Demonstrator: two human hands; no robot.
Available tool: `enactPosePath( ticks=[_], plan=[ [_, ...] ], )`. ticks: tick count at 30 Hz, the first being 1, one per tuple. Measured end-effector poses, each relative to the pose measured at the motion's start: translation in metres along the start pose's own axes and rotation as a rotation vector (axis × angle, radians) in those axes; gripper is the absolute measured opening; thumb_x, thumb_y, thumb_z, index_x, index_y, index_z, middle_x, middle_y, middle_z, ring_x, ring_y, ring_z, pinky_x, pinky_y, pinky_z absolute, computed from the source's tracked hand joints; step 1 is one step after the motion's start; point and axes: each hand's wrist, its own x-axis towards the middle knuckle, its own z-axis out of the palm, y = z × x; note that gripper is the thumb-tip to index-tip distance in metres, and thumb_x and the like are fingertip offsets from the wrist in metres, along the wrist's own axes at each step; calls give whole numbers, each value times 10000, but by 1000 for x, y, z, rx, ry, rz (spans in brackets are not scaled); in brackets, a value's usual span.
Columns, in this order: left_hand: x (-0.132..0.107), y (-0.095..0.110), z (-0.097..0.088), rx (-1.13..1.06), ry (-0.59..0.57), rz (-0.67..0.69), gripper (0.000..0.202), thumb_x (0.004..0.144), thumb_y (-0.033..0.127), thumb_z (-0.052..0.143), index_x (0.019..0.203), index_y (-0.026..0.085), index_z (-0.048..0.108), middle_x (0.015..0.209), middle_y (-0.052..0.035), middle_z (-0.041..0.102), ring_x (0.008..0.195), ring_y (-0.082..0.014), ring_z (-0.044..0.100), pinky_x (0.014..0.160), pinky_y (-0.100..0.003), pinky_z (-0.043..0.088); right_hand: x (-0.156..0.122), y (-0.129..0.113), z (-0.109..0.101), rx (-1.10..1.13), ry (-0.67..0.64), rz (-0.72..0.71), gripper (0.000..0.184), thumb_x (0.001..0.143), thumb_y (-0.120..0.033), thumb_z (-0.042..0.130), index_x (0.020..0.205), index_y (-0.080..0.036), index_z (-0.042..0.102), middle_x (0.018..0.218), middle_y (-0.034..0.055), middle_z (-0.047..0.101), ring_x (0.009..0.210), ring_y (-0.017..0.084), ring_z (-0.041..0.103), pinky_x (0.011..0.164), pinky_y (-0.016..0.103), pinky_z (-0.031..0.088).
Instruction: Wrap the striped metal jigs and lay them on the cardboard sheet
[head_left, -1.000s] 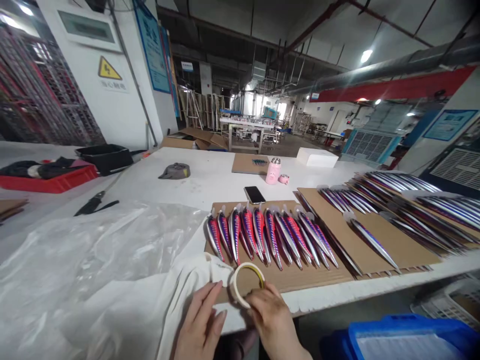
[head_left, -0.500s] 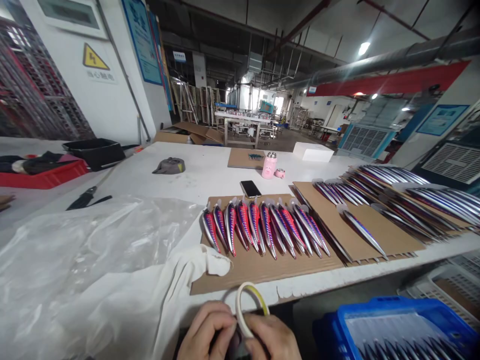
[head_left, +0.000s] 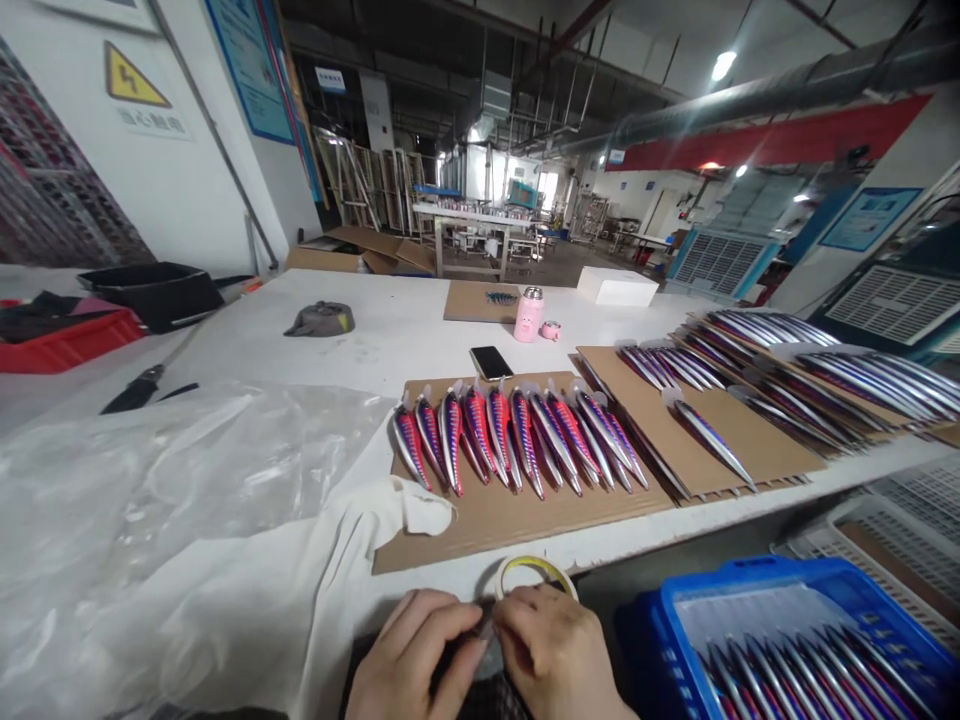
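My right hand [head_left: 555, 655] holds a roll of pale tape [head_left: 534, 572] at the near table edge, the roll tilted almost flat. My left hand [head_left: 412, 660] pinches at the tape's loose end, fingertips touching the right hand's. Just beyond them lies a cardboard sheet [head_left: 517, 515] carrying a row of several pink, purple and silver fish-shaped lures [head_left: 510, 435]. A white cloth [head_left: 330, 570] lies left of the hands.
Clear plastic sheeting [head_left: 150, 480] covers the left of the white table. More cardboard sheets with lures [head_left: 757, 385] run to the right. A phone [head_left: 491, 362], pink bottle [head_left: 528, 314], scissors [head_left: 139, 390], red tray [head_left: 67, 340] lie farther back. A blue crate [head_left: 787, 640] of lures sits low right.
Both hands drew the tape roll back from over the cardboard to the table edge and tipped it flatter. The view lowered, showing more of the blue crate.
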Motion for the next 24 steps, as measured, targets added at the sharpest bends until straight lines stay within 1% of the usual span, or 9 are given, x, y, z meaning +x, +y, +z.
enactPosePath(
  ticks=[6,9,11,14,16,18,20,22,24],
  plan=[
    [4,-3,15,132,-69,139,175,924,187,426,801,234,541,716,24,586,661,-157,577,603,-251,464,0,0,-1,-23,-11,-13,178,729,-64,434,703,-223,509,623,-31,612,543,147,572,539,274,333],
    [2,-10,21,148,-55,142,185,886,148,412,755,228,516,688,15,562,641,-169,553,576,-268,429,2,0,2,-2,-5,3,169,743,-79,435,688,-221,507,609,-29,606,531,149,565,528,279,329],
    [1,-13,23,116,-52,91,184,853,125,415,721,222,499,679,13,554,644,-167,544,581,-267,412,4,-1,3,21,10,6,175,759,-86,424,679,-219,504,599,-26,598,521,149,558,524,279,331],
    [3,-11,22,-108,-79,-101,172,838,141,444,692,211,501,688,17,554,666,-151,548,616,-249,419,11,-4,-1,107,20,15,202,808,-91,412,677,-214,503,594,-25,585,530,146,558,541,266,353],
    [8,-9,22,-405,-61,-339,176,852,220,483,678,204,504,665,23,532,638,-137,533,605,-230,428,17,-7,-6,195,28,19,215,857,-112,417,697,-215,518,613,-26,596,549,142,565,564,256,374],
    [13,-10,22,-761,33,-605,216,855,336,538,689,200,510,661,25,520,631,-133,522,608,-225,457,23,-6,-9,249,39,15,225,906,-150,420,733,-219,546,652,-21,621,567,142,567,576,255,388],
    [17,-17,18,-1027,166,-791,275,806,434,634,713,195,535,695,21,534,680,-141,537,645,-238,499,29,-1,-5,239,55,21,242,945,-183,413,768,-224,574,698,-9,644,592,147,573,593,261,400],
    [15,-29,11,-1093,265,-864,332,743,499,706,751,187,591,752,5,571,748,-158,566,687,-259,535,36,9,8,152,61,46,235,960,-194,394,875,-229,610,703,8,649,605,164,578,598,275,411],
    [10,-42,5,-928,317,-841,396,723,557,710,799,173,650,801,-20,617,782,-183,603,690,-271,559,43,19,27,21,23,79,208,940,-185,418,1012,-220,610,664,16,634,606,188,578,597,293,423]
  ],
)
